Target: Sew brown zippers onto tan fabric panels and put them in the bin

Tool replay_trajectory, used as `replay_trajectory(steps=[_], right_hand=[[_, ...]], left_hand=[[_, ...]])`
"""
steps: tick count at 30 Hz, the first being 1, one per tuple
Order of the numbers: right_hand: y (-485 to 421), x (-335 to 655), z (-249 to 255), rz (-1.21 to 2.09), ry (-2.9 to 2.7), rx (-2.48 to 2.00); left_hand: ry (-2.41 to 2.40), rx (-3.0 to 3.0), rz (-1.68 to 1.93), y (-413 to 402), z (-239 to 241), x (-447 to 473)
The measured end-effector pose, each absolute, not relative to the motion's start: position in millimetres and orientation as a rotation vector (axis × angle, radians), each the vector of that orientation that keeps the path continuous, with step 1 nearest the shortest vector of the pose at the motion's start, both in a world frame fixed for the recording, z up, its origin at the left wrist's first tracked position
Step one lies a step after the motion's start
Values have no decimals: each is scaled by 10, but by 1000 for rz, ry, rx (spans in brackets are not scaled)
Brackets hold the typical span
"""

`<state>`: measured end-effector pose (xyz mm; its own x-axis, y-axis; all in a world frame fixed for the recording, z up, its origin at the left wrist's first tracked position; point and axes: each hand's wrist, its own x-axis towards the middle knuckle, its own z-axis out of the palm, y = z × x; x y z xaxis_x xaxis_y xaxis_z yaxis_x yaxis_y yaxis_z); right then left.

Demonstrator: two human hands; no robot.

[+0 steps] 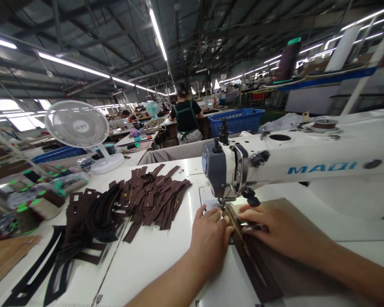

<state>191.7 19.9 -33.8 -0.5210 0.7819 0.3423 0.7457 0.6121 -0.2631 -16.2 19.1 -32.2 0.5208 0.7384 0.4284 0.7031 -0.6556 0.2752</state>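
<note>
One zip at the machine, a pile left

Much of the zip lies nearside of the machine, so its seam seems unfinished; stitching is too small to tell. The left hand, fingers slightly spread, rests at its left edge; the right hand curls opposite, its hold unclear. The pile seems unsewn.

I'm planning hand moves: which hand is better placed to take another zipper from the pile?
Probably the left hand: the pile lies to its left. The right hand is farther off, on the other side of the zipper.
</note>
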Motion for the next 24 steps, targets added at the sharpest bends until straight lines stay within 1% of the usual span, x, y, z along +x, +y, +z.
replay_trajectory(steps=[3, 8, 24], right_hand=[[103, 1788, -506, -5, -2398, -1069], [86, 1783, -623, -103, -2397, -1043], [89, 1766, -610, 12, -2418, -1176]], left_hand=[[1261, 2687, 773, 185, -300, -164], [1249, 2707, 740, 184, -306, -167], [1377, 2742, 744, 178, -402, -142]])
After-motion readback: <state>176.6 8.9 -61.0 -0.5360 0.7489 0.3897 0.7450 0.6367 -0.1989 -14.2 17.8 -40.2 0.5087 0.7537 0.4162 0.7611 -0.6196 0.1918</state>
